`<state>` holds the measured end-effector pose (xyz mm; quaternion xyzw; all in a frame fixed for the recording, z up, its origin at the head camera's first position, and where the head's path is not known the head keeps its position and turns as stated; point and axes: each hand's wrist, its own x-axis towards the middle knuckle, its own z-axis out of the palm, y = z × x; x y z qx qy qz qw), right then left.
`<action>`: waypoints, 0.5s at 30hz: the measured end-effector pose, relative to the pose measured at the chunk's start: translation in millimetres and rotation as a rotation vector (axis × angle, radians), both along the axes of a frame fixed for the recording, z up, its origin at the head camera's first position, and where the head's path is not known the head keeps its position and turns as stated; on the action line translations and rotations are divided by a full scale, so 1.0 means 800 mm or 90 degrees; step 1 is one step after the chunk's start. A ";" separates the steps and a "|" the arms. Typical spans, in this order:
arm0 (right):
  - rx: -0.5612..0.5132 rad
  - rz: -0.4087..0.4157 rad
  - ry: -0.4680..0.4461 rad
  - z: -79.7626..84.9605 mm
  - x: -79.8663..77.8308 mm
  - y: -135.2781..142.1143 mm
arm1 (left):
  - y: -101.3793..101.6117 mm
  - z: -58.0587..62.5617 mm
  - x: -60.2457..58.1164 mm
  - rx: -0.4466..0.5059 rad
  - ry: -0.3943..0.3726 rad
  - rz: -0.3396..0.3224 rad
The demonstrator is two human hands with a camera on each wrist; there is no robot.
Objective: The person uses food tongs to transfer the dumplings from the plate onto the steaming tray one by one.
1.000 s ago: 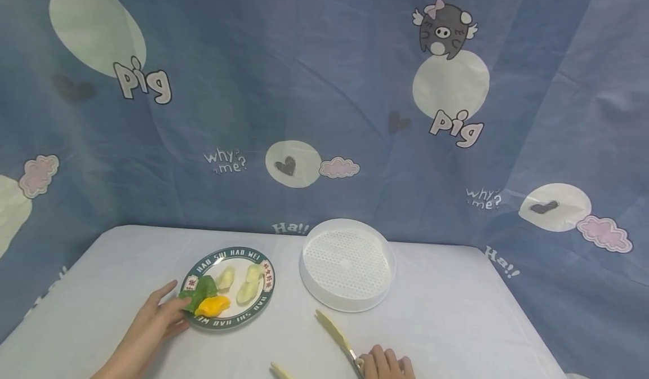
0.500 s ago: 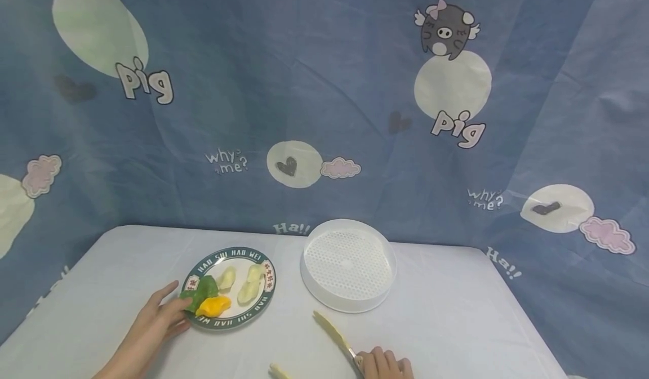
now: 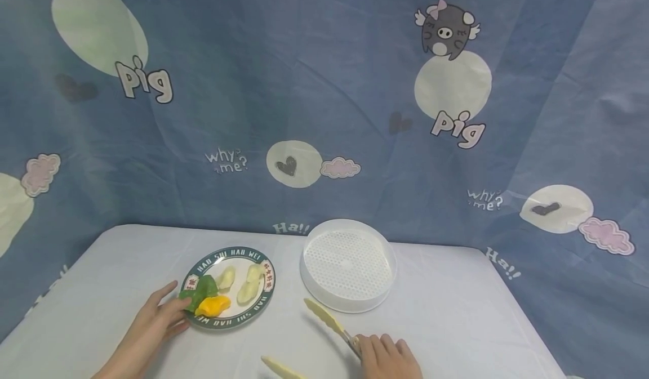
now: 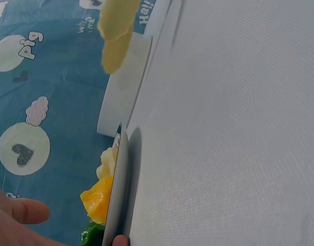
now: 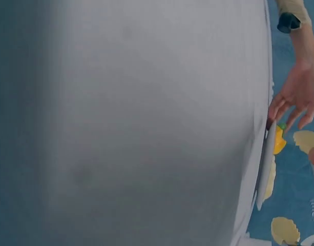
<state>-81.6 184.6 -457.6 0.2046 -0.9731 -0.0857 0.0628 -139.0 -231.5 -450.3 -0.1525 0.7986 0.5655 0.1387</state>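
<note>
My left hand grips the left edge of a white plate with a green lettered rim. In the left wrist view one fingertip shows under the plate. On the plate lie a green pepper-like piece, a yellow one and several pale, curved pieces. My right hand, at the front of the table, holds tongs with metal arms and yellow tips. The tips stand wide apart with nothing between them, and part of the tongs runs below the head view.
A round white tray with a perforated base stands to the right of the plate, towards the back. The table has a white cloth. Behind it hangs a blue curtain with pig prints.
My right hand has moved slightly forward, and the tong tips have shifted forward and left towards the plate and tray. The left hand and plate stay where they were.
</note>
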 end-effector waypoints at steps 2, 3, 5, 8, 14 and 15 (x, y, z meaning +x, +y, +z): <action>0.013 0.020 0.034 0.006 0.000 -0.004 | -0.001 0.000 0.000 0.004 -0.004 -0.001; 0.015 0.030 0.055 0.009 0.000 -0.006 | -0.001 0.000 0.000 0.004 -0.004 -0.001; 0.020 0.057 0.095 0.014 -0.001 -0.012 | -0.001 0.000 0.000 0.003 -0.002 0.000; 0.013 0.087 0.133 0.019 -0.005 -0.020 | -0.001 0.000 0.001 -0.001 0.000 0.002; -0.011 0.099 0.130 0.026 -0.012 -0.036 | 0.000 0.000 0.004 -0.025 -0.008 -0.002; -0.022 0.100 0.129 0.027 -0.014 -0.038 | 0.000 -0.001 0.004 -0.029 -0.009 -0.003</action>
